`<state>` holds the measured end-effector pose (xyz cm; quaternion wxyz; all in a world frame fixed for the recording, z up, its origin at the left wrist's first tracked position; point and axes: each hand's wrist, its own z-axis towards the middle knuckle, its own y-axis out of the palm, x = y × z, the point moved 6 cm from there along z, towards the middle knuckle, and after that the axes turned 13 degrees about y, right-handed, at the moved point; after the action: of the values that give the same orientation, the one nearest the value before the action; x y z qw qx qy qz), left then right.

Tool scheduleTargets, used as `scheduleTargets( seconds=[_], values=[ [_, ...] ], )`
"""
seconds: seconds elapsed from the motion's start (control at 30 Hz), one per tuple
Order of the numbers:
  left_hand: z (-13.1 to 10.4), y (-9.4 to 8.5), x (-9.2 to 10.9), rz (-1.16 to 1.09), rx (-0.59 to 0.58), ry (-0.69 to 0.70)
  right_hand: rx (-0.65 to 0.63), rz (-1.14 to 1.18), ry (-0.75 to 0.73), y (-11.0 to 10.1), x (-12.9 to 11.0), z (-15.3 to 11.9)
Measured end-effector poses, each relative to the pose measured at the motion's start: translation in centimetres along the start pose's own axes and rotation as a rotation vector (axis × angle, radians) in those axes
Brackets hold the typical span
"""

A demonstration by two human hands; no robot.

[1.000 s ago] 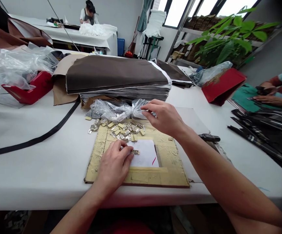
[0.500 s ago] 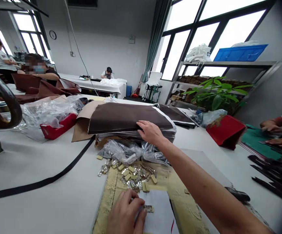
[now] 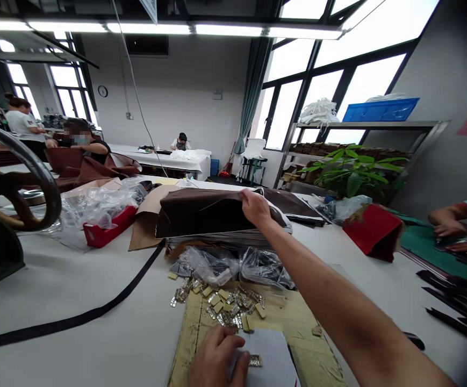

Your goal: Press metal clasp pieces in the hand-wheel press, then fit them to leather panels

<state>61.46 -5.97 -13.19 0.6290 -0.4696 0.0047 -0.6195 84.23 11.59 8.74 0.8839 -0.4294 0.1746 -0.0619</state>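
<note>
My right hand pinches the front edge of a dark brown leather-like sheet and holds it raised off the stack beneath. At the bottom, my left hand rests with fingers bent and thumb apart on a white sheet of paper. Beside its fingertips lies a small metal letter tag on that paper. The paper sits on a worn yellowish board. Just beyond are several loose silvery tags and yellow-backed pieces, in front of clear plastic bags.
A machine handwheel stands at left, near a red tray under plastic. A black strip runs across the white table. At right are a red box, black strips and a co-worker's hands over a green mat.
My right hand has gone from resting on the stack to lifting the brown sheet's front edge. My left hand stays on the paper. The view has tilted upward.
</note>
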Motion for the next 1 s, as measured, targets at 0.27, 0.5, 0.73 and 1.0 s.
scheduleTargets(
  seconds=[0.27,0.5,0.73,1.0],
  values=[
    [5.4,-9.1,10.0,0.462,0.338,0.521,0.383,0.104,-0.570,-22.0,-11.5,-6.0],
    [7.7,-23.4,16.2,0.926,0.422,0.576,0.128,0.227,-0.727,-24.9,-10.6,-15.2],
    [6.2,-18.4,8.8,0.600,-0.560,0.343,-0.531,0.013,-0.377,-15.4,-3.7,-21.2],
    [5.2,-15.2,9.1,0.602,-0.611,0.315,-1.126,-0.169,-0.233,-9.8,-0.3,-25.0]
  ],
)
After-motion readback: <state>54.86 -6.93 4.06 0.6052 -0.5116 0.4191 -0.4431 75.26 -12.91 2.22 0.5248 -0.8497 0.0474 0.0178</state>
